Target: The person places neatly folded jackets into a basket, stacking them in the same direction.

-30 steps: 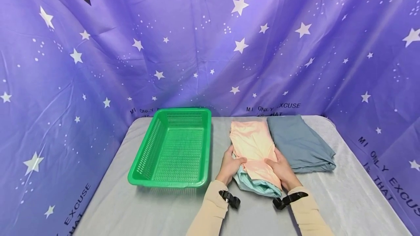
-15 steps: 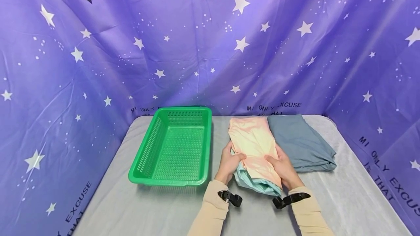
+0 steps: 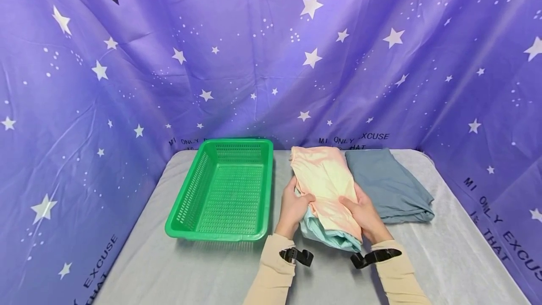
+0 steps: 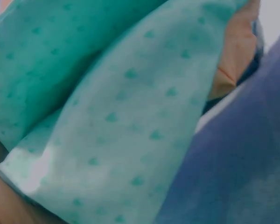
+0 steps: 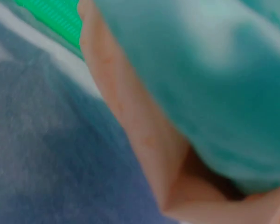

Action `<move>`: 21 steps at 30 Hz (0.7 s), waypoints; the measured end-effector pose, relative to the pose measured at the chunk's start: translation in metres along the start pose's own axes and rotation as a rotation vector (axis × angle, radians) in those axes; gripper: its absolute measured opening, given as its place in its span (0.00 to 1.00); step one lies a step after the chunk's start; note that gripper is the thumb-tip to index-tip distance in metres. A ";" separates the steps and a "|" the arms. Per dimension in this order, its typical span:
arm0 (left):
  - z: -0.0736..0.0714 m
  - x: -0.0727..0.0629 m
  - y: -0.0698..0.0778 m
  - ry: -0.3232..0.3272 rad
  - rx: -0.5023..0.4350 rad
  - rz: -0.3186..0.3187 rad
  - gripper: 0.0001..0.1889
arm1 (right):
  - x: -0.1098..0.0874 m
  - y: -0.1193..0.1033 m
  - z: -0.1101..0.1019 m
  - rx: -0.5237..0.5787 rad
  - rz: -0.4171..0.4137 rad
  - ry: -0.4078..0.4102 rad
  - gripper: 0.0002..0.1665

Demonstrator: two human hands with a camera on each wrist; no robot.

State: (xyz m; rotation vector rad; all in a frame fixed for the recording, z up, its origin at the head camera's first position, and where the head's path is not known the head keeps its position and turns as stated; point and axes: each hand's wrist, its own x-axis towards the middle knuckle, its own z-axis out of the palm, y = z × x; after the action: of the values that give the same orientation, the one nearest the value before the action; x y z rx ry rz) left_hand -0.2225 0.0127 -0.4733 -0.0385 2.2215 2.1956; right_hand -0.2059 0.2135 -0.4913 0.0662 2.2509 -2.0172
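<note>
Clock positions are taken from the middle of the peach cloth, head view, listed left to right.

Basket, green plastic (image 3: 218, 236): 9 o'clock; slotted walls, upright on the grey-covered table (image 3: 211, 276).

Left hand (image 3: 293, 208): 8 o'clock; pinches the bundle's left edge, thumb on top of the peach cloth, remaining fingers partly hidden. Beige sleeve (image 3: 271, 272), black strap (image 3: 297, 255) at the wrist.

Peach cloth (image 3: 326, 178): centre; folded into a long shape, lightly creased, held between both hands. Whether it touches the table cannot be told.

Mint cloth (image 3: 328, 235): shows from under the peach at 6 o'clock, bunched; small darker green motifs appear in the left wrist view. Whether it and the peach form one piece cannot be told.

Right hand (image 3: 366, 213): 4 o'clock; pinches the bundle's right edge, thumb on top of the peach. Matching sleeve and strap.

Blue-grey cloth (image 3: 387, 185): 3 o'clock; folded flat on the table, just beside the peach.

Curtain (image 3: 254, 69): purple, white stars, 12 o'clock, continuing round both sides.
</note>
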 end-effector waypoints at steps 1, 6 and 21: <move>-0.001 -0.001 0.004 0.004 0.008 0.014 0.44 | 0.000 -0.002 0.001 0.004 -0.004 0.000 0.48; -0.009 -0.005 0.023 0.002 0.010 0.039 0.45 | -0.002 -0.013 0.005 -0.011 -0.033 0.000 0.48; -0.033 -0.005 0.048 -0.012 0.024 0.141 0.42 | -0.005 -0.037 0.027 0.027 -0.131 0.006 0.43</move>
State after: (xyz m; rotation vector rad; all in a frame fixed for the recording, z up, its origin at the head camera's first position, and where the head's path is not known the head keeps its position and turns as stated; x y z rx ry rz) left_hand -0.2187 -0.0200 -0.4250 0.1355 2.3114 2.2291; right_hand -0.2033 0.1831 -0.4572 -0.0744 2.2883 -2.1139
